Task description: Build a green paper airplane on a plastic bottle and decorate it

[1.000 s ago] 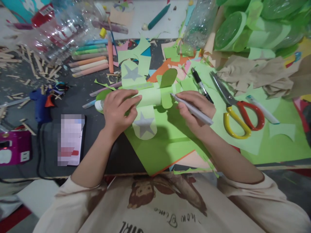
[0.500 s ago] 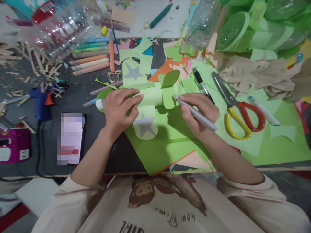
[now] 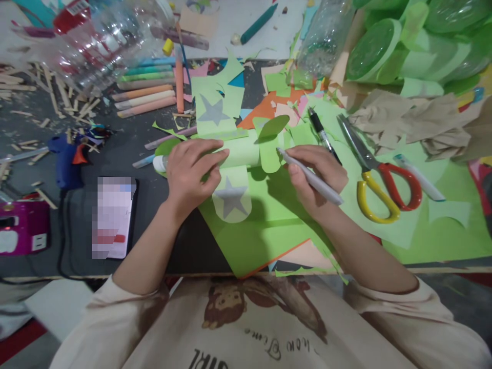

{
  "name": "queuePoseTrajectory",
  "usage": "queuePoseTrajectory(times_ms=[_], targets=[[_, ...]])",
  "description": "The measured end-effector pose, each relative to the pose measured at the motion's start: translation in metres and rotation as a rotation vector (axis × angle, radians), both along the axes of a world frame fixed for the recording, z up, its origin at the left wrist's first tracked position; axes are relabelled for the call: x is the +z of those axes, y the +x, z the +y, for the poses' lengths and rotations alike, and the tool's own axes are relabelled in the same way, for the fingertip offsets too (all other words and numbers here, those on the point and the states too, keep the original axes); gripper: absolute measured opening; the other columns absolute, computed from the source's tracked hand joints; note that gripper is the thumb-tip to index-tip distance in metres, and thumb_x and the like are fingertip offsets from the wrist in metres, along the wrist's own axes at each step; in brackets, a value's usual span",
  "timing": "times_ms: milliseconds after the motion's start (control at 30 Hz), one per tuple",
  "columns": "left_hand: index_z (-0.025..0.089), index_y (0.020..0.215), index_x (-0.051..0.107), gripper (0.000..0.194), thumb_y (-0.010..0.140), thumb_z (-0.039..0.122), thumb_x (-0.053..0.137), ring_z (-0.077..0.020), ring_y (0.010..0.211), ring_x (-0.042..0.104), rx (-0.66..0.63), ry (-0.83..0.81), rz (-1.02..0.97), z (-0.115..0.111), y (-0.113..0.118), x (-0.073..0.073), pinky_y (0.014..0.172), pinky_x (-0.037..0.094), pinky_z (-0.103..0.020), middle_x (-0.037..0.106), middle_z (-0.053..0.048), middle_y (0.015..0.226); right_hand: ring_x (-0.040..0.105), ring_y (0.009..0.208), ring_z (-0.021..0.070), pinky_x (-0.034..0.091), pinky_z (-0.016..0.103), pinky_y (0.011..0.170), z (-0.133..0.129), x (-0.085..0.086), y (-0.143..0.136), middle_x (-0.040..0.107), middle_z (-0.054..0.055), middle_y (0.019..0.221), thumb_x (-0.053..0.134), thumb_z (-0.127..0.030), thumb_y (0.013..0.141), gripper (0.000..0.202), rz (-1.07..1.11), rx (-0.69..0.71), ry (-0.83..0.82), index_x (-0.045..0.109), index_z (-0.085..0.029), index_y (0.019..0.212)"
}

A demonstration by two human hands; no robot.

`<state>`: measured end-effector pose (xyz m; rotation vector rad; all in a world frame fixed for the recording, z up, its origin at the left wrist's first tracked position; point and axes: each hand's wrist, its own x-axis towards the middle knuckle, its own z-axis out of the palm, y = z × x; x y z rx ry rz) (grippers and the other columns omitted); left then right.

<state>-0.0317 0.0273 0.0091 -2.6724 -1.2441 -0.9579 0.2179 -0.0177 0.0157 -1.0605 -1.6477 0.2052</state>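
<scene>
A toy plane lies on its side at the middle, its pale green paper body wrapped round a bottle whose white cap shows at the left. Its wings carry grey stars, one on the upper wing and one on the lower wing. My left hand is closed over the front of the body, hiding part of it. At the right end stand brighter green tail pieces. My right hand grips a grey felt-tip pen like a writing tool, its tip close beside the tail; contact is unclear.
Open scissors and a black pen lie right of my right hand. Plastic bottles crowd the back. A phone, a blue glue gun and several felt-tip pens lie left. Green paper spreads underneath.
The view has shifted slightly, moving the table things a little to the right. Both hands keep their holds, and the pen's tip is still by the tail.
</scene>
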Motion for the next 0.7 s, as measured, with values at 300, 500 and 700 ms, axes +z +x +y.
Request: queuePoseTrajectory(times_ms=[300, 500, 700], targets=[[0.032, 0.105, 0.066, 0.026, 0.091, 0.022, 0.048, -0.0198, 0.099, 0.069, 0.009, 0.044, 0.005, 0.0009, 0.0019, 0.0010, 0.085, 0.056, -0.040, 0.076, 0.001, 0.105, 0.073, 0.082, 0.0200, 0.060, 0.034, 0.066, 0.0011, -0.0002, 0.0004, 0.077, 0.005, 0.087, 0.062, -0.016, 0.089, 0.012, -0.028, -0.007, -0.004, 0.070, -0.020, 0.097], [0.032, 0.110, 0.064, 0.030, 0.088, 0.016, 0.052, -0.0221, 0.102, 0.070, -0.061, 0.069, -0.081, 0.0008, 0.0003, 0.0002, 0.085, 0.055, -0.041, 0.075, 0.000, 0.111, 0.073, 0.081, 0.0205, 0.060, 0.035, 0.068, 0.0011, -0.0029, 0.0000, 0.076, 0.004, 0.087, 0.062, -0.021, 0.091, 0.013, 0.002, -0.014, 0.003, 0.072, -0.024, 0.098], [0.031, 0.112, 0.063, 0.031, 0.087, 0.014, 0.054, -0.0220, 0.101, 0.070, -0.091, 0.096, -0.098, 0.0012, 0.0015, 0.0008, 0.083, 0.054, -0.039, 0.075, -0.001, 0.110, 0.072, 0.082, 0.0193, 0.059, 0.032, 0.067, 0.0008, -0.0030, 0.0000, 0.076, 0.003, 0.087, 0.063, -0.018, 0.089, 0.016, 0.035, 0.011, -0.011, 0.072, -0.024, 0.101]])
